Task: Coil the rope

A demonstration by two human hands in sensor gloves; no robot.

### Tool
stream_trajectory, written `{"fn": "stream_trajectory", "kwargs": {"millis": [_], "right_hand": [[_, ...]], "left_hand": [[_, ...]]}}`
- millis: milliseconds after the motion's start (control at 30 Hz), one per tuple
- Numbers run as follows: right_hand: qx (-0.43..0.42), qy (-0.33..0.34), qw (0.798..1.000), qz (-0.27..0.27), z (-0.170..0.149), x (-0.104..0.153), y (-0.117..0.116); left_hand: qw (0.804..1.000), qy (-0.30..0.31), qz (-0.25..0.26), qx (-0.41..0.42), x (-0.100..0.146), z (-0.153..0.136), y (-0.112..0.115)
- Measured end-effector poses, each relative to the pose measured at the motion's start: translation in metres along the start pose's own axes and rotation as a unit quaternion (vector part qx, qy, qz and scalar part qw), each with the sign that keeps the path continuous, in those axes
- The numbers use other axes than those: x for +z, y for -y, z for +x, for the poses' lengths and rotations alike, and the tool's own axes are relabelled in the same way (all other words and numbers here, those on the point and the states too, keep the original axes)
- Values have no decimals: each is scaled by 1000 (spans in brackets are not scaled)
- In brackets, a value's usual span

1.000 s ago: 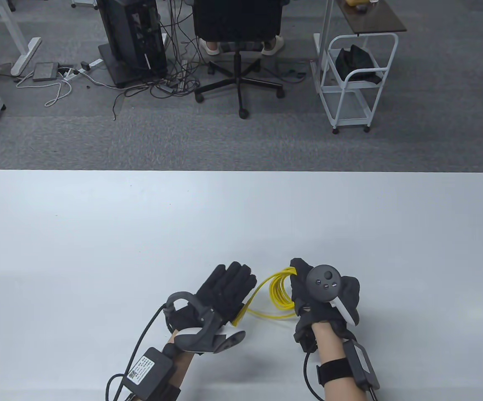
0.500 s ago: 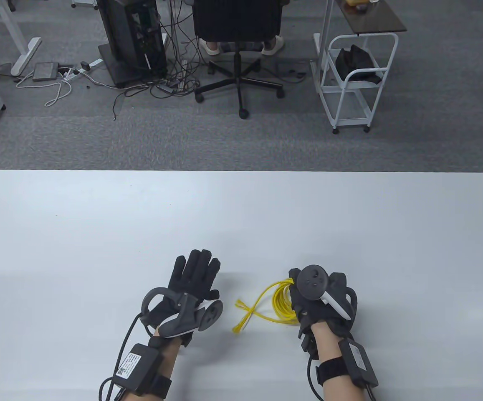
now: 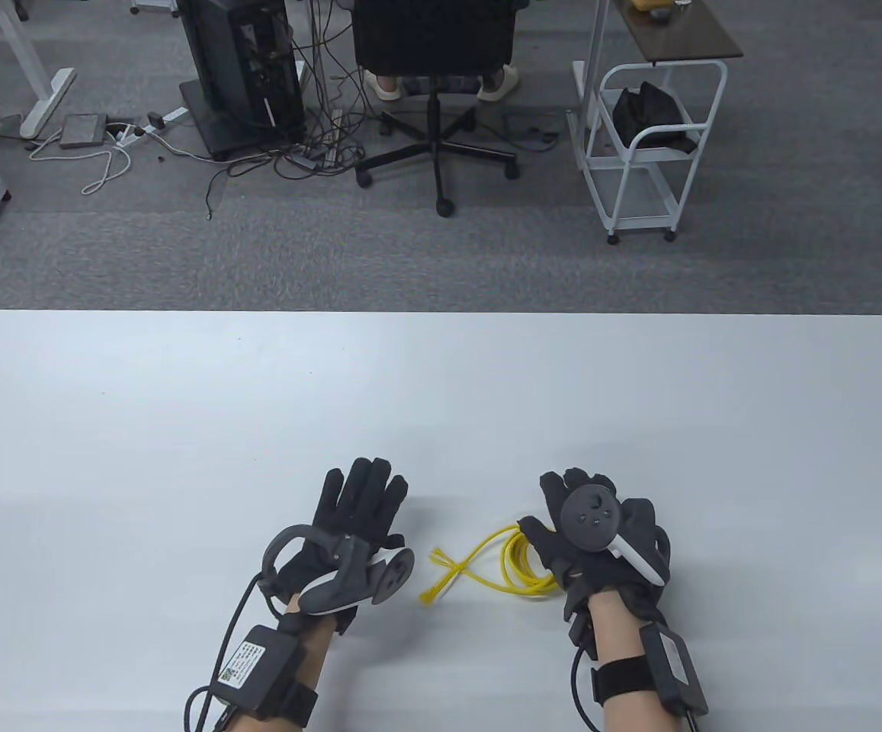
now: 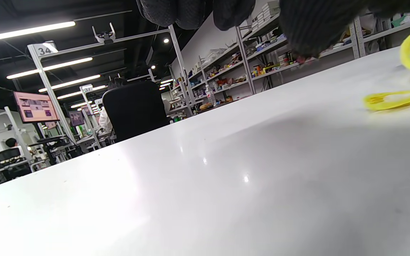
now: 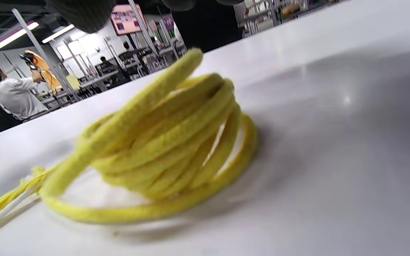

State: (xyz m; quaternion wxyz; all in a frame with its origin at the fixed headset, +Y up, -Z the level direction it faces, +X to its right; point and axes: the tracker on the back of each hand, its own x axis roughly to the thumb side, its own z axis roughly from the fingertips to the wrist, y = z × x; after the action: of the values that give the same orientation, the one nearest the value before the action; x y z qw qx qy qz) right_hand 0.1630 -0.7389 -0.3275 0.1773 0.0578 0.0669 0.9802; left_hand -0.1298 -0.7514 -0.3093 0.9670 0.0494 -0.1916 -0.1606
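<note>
The yellow rope [image 3: 521, 583] lies as a small coil on the white table [image 3: 441, 396], its two frayed ends crossing to the left [image 3: 441, 583]. My right hand [image 3: 562, 503] hovers over the coil's right side with fingers spread and holds nothing. In the right wrist view the coil [image 5: 169, 142] sits free on the table, with the fingers [image 5: 84, 14] above it at the top edge. My left hand [image 3: 360, 496] is open and flat, apart from the rope ends to their left. The left wrist view shows the rope [image 4: 397, 99] at the right edge.
The table's far edge [image 3: 441, 314] runs across the middle of the table view. Beyond it on the floor stand an office chair [image 3: 434, 46], a white cart [image 3: 643, 145] and a computer tower [image 3: 238, 69] with cables.
My left hand let go of the rope ends and moved left. My right hand opened and released the coil, which now lies on the table.
</note>
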Motion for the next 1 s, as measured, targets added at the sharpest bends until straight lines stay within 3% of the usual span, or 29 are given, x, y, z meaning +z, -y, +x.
{"fn": "stream_trajectory", "kwargs": {"millis": [133,300,1000], "right_hand": [[83,19,996,-28,8,3,0],[166,35,985,-24,18,5,-6],[178,45,982,33,26,1,-37]], "left_hand": [[1000,-10,-11,17,0,-3,0],[999,-10,-25,18,1,-2,0],[998,-9,-63,22,-4,10,-4]]}}
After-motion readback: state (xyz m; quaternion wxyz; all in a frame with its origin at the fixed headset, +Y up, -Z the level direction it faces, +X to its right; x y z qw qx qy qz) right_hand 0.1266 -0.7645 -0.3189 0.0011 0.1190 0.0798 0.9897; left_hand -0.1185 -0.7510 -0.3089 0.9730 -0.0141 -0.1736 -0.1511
